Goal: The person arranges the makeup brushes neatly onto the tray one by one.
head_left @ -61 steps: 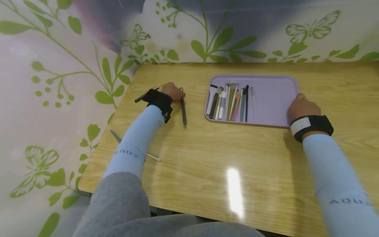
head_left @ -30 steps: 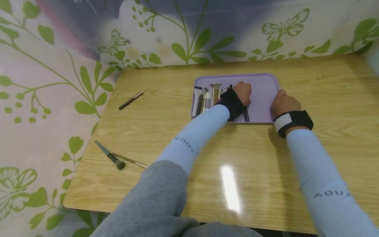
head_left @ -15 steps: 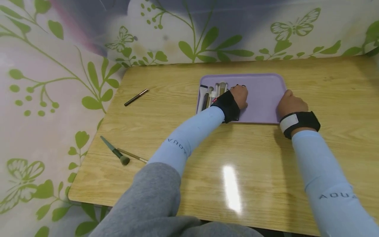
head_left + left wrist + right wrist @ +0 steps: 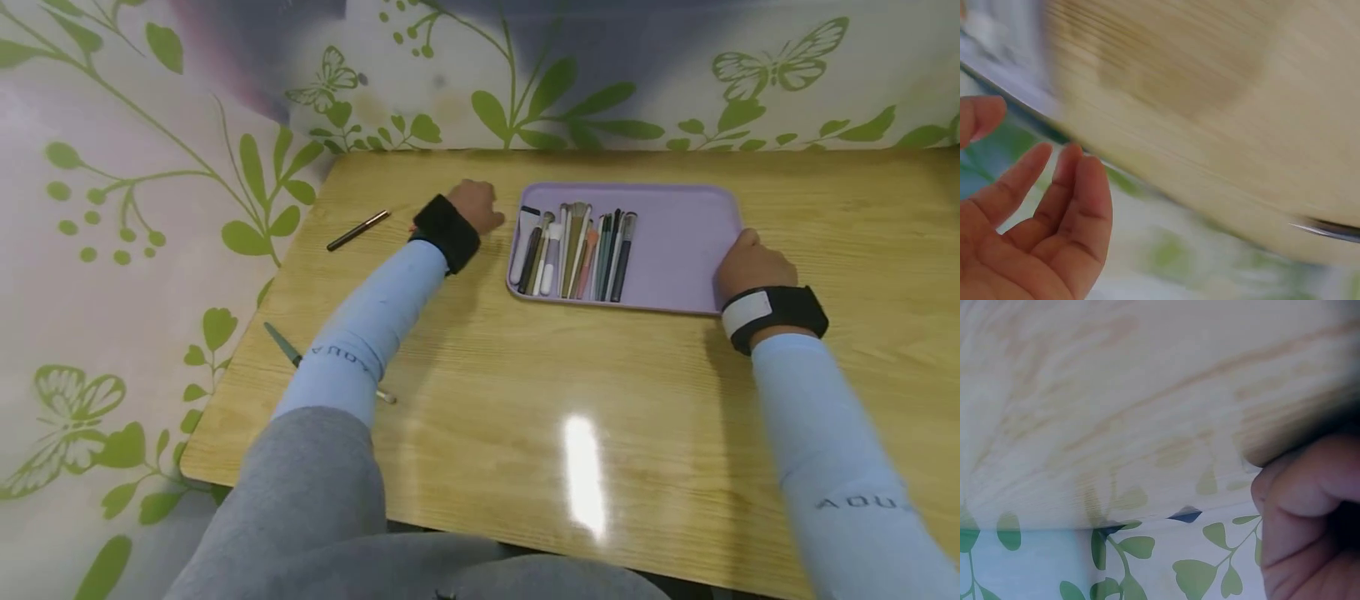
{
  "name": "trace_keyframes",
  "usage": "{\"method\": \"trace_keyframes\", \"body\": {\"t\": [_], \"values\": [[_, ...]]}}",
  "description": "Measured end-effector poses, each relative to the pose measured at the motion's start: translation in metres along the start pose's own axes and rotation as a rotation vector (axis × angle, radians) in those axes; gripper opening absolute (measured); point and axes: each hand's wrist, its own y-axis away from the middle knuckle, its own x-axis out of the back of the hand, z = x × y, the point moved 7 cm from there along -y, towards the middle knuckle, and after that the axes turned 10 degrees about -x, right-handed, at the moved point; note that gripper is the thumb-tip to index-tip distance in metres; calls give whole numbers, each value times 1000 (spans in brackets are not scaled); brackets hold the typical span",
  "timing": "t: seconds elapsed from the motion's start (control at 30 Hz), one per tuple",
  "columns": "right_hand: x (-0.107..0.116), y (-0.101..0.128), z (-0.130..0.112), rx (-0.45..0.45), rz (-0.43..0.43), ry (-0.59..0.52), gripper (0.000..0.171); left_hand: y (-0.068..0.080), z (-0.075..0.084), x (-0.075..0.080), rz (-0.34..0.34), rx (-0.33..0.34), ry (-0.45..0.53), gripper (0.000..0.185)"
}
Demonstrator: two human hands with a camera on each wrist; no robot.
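The left hand [image 4: 474,206] hovers empty, fingers loosely spread as the left wrist view shows, with the brown pencil [image 4: 357,230] lying just beyond it on the wooden table [image 4: 525,400]; I judge it best to come down over the pencil's middle and pinch it across its width so it does not roll. The right hand [image 4: 750,265] grips the near right edge of the purple tray [image 4: 682,242], fingers curled on its rim, the row of brushes [image 4: 577,250] well to its left
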Motion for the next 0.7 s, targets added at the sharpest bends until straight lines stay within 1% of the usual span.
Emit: {"method": "trace_keyframes", "body": {"t": [0.03, 0.07, 0.1, 0.13, 0.17, 0.2, 0.23, 0.27, 0.3, 0.33, 0.37, 0.4, 0.43, 0.47, 0.5, 0.53, 0.6, 0.63, 0.7], "values": [[2, 0, 4, -13, 1, -5, 23, 6, -22, 2, 10, 71, -61, 22], [3, 0, 7, -26, -6, -3, 23, 11, -46, 0, 25, 129, -158, 22], [4, 0, 10, -38, -10, -8, 24, 20, -67, -2, 0, 208, -199, 22], [4, 0, 13, -47, -18, -8, 24, 28, -87, -6, -29, 270, -245, 23], [4, 0, 15, -54, -24, -9, 24, 35, -107, -14, -71, 315, -294, 25], [5, 0, 17, -53, -27, -12, 24, 40, -127, -24, -124, 356, -322, 28], [5, 0, 18, -51, -34, -12, 24, 46, -140, -29, -174, 360, -321, 31], [5, 0, 19, -51, -41, -12, 24, 49, -160, -42, -208, 375, -282, 35], [6, 0, 20, -45, -38, -16, 24, 58, -162, -41, -253, 383, -183, 36], [6, 0, 21, -42, -38, -15, 24, 54, -179, -55, -225, 358, -135, 35], [7, -1, 22, -40, -33, -16, 24, 50, -193, -68, -180, 320, -89, 37], [8, -1, 23, -39, -29, -15, 24, 47, -200, -75, -164, 313, -35, 35], [9, -1, 24, -41, -28, -15, 23, 47, -202, -78, -145, 295, -2, 34], [9, -2, 25, -40, -25, -15, 23, 44, -207, -85, -124, 305, 13, 31], [9, -2, 25, -37, -22, -18, 23, 46, -199, -80, -91, 291, 15, 24], [9, -2, 26, -38, -22, -21, 22, 46, -199, -83, -66, 296, -7, 21], [8, -1, 25, -35, -20, -29, 22, 60, -164, -58, -79, 308, -33, 16], [8, 0, 25, -33, -16, -35, 21, 66, -148, -46, -56, 289, -38, 17], [9, 1, 24, -27, -4, -39, 21, 69, -120, -28, -16, 241, -9, 18]]}}
